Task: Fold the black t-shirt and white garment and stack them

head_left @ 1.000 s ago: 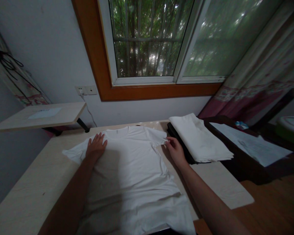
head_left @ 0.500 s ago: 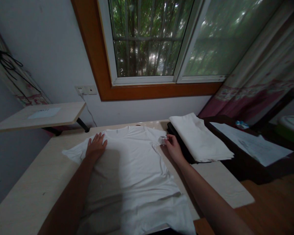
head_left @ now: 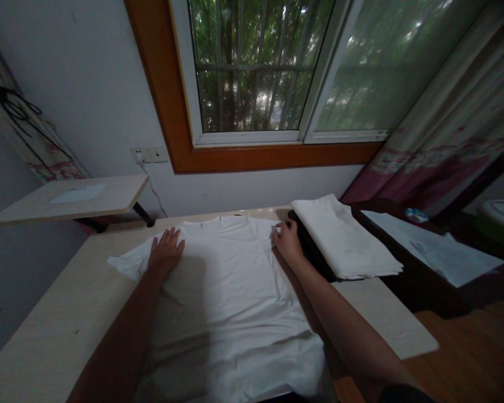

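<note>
A white T-shirt (head_left: 235, 280) lies spread on the pale wooden table, its neckline toward the window and its lower part creased near me. My left hand (head_left: 167, 250) rests flat on the shirt by the left shoulder, fingers apart. At the other shoulder, my right hand (head_left: 288, 239) has its fingers bent and closed on the right sleeve, which is partly hidden beneath them. The left sleeve (head_left: 128, 262) stretches out past my left hand.
Folded white cloths (head_left: 346, 238) lie on something black, right of my right hand. Farther right is a paper sheet (head_left: 432, 246) on a dark surface. A raised wooden shelf (head_left: 67, 198) stands at the table's back left. A window (head_left: 260, 67) is ahead.
My right hand has moved slightly left and inward, drawing the right sleeve toward the shirt's body. My left hand stays in place on the shirt.
</note>
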### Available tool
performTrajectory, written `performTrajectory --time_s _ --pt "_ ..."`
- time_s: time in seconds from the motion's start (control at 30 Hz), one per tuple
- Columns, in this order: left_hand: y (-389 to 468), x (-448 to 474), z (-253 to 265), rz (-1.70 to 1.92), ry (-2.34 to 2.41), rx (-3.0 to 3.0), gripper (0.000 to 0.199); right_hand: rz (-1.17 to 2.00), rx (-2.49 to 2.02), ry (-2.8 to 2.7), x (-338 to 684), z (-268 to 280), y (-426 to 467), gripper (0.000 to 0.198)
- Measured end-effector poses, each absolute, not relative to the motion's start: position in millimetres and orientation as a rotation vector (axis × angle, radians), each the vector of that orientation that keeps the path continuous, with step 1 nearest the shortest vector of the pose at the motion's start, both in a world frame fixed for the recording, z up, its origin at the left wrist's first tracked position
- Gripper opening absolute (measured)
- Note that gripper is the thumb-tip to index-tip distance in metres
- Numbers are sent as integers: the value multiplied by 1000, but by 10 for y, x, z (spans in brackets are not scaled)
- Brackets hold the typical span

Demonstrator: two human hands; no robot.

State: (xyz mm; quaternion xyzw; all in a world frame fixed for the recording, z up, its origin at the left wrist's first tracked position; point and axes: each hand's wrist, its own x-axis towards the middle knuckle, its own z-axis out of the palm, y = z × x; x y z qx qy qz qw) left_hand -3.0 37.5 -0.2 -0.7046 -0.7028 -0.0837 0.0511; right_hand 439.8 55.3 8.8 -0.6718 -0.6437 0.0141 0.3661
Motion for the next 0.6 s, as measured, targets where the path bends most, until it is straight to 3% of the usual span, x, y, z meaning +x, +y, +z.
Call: performTrajectory --time_s 0.27,0.6 --pt "377 -15 38 -261 -2169 -2131 59 -87 -2051 -1855 4276 376 702 32" --pt "384 -12 31 -269 -2185 -2143 58 -54 -1990 -1826 4292 474 871 32"
